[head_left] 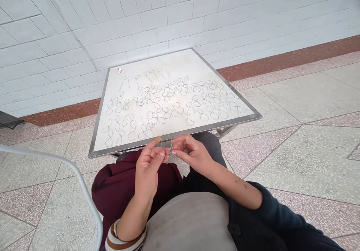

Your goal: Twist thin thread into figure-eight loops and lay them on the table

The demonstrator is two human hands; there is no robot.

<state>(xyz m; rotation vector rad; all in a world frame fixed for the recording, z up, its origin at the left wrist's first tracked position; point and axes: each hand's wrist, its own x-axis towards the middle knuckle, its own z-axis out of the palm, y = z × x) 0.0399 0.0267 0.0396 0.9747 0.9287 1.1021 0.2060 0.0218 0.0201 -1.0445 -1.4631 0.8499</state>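
Note:
Just above my lap, at the table's near edge, my left hand (153, 155) pinches a thin wire loop (171, 146) between thumb and fingers. My right hand (191, 150) has its thumb and fingertips closed on the same loop from the other side. Both hands are close together, with the loop curving up between them. On the white table (225, 131) in front lie many thin wires twisted into figure-eight shapes (190, 110). Toward its far side, several wires with one loop and a straight tail (137, 80) lie in a row.
A small white and red object (119, 70) sits at the table's far left corner. The table has a grey metal rim and stands near a white tiled wall (157, 15). At left a pale curved tube (75, 168) rises beside me. Dark red cloth (118, 183) covers my lap's left side.

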